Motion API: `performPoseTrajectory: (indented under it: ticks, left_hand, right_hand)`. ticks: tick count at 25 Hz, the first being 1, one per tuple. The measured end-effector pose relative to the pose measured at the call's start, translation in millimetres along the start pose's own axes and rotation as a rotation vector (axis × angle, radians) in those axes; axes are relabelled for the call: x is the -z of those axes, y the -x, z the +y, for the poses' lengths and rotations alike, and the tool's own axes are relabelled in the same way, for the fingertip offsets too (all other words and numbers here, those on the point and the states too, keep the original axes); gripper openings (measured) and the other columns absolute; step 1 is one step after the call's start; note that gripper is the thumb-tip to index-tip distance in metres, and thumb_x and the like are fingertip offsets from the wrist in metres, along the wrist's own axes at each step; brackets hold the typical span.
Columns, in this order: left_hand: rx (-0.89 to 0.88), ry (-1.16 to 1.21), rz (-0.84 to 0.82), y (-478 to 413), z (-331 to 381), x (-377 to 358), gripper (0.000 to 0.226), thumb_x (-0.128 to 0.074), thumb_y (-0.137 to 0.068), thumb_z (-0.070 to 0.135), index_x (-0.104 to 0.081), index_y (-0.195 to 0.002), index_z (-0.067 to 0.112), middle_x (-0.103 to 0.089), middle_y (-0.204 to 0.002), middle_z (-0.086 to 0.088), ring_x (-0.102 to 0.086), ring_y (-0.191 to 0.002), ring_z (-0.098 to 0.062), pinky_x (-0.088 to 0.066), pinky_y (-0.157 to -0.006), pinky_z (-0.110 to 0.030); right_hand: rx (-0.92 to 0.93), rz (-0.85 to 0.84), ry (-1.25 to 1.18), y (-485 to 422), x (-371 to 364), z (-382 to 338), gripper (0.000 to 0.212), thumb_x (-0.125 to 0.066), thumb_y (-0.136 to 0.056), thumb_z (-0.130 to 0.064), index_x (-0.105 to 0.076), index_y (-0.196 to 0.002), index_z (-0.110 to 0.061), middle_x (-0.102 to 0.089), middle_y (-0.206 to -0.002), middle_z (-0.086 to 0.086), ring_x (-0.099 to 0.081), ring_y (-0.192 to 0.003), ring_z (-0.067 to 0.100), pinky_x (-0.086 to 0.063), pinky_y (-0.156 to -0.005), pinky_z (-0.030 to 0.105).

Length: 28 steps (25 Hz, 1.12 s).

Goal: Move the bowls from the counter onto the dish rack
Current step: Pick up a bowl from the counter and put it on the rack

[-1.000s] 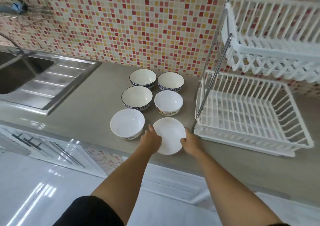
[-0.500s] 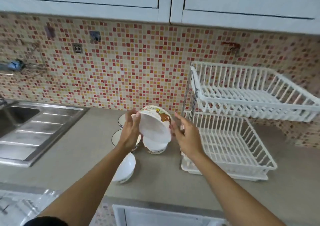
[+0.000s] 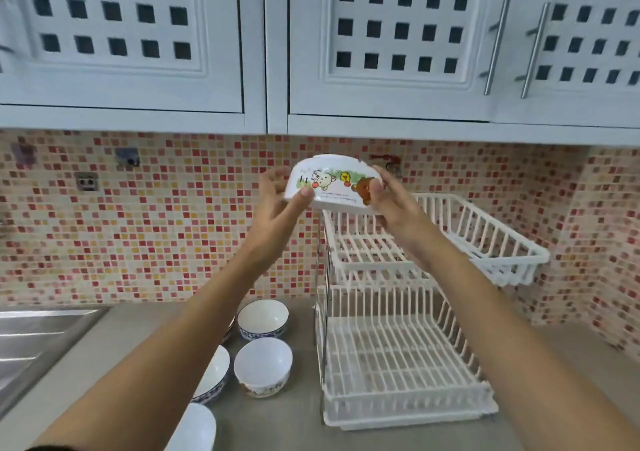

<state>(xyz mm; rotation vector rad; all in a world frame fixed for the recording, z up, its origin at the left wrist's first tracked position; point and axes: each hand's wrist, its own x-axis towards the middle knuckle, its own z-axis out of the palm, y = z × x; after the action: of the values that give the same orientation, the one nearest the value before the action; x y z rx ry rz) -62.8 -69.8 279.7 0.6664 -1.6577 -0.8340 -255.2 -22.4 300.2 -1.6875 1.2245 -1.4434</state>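
Observation:
A white bowl with cartoon animals [image 3: 332,182] is held upside down in the air, above the left end of the top tier of the white two-tier dish rack [image 3: 485,239]. My left hand [image 3: 280,201] grips its left side and my right hand [image 3: 391,201] grips its right side. On the counter below stand several more bowls: a blue-rimmed one [image 3: 263,319], a plain white one with a patterned base [image 3: 263,367], another blue-rimmed one [image 3: 216,378] partly behind my left arm, and a white one [image 3: 194,430] at the bottom edge.
The rack's lower tier [image 3: 398,360] stands on the grey counter [image 3: 571,381] to the right of the bowls. A steel sink drainboard [image 3: 38,340] lies at the left. White cabinets [image 3: 398,45] with bar handles hang overhead, above the mosaic tile wall [image 3: 156,225].
Both hands lifted the cartoon bowl from the counter, turned it upside down and raised it to the rack's top tier. The view tilted upward, showing the cabinets.

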Motion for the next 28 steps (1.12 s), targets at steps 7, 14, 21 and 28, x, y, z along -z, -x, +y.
performPoseTrajectory:
  ticks: [7,14,21,28]
  left_hand:
    - [0.055,-0.487,-0.331,-87.8,-15.1,-53.5,0.093,-0.071,-0.074,0.053,-0.023,-0.148,0.024,-0.044,-0.143,-0.004,-0.050,-0.123,-0.020,-0.045,-0.101,-0.033]
    - [0.250,-0.929,-0.485,-150.0,-79.2,-104.4,0.113,-0.083,-0.057,0.055,-0.024,-0.145,0.016,-0.050,-0.139,-0.006,-0.053,-0.114,-0.024,-0.047,-0.096,-0.034]
    - [0.455,-1.122,-0.579,-156.4,-102.8,-123.2,0.115,-0.083,-0.064,0.043,-0.012,-0.149,0.010,-0.047,-0.143,-0.010,-0.049,-0.127,-0.030,-0.043,-0.102,-0.037]
    - [0.480,-1.205,-0.617,-157.6,-107.5,-129.7,0.107,-0.078,-0.069,0.047,-0.017,-0.148,0.008,-0.047,-0.143,-0.010,-0.053,-0.123,-0.028,-0.046,-0.096,-0.035]
  right_hand:
    - [-0.025,-0.114,0.265,-68.4,101.1,58.0,0.106,-0.064,-0.057,-0.069,-0.022,-0.146,-0.031,-0.036,-0.149,-0.003,-0.043,-0.133,0.019,-0.042,-0.106,0.041]
    - [-0.132,-0.356,0.569,-135.5,130.9,124.6,0.100,-0.080,-0.070,-0.034,-0.020,-0.149,-0.024,-0.032,-0.153,0.002,-0.040,-0.135,0.022,-0.035,-0.110,0.039]
    - [-0.140,-0.570,0.768,-157.6,113.6,152.3,0.092,-0.081,-0.067,-0.038,-0.029,-0.142,-0.028,-0.042,-0.142,-0.002,-0.043,-0.127,0.023,-0.045,-0.101,0.041]
    - [-0.202,-0.617,0.797,-160.7,116.3,145.8,0.090,-0.079,-0.074,-0.028,-0.024,-0.146,-0.024,-0.035,-0.149,0.001,-0.035,-0.136,0.027,-0.034,-0.110,0.040]
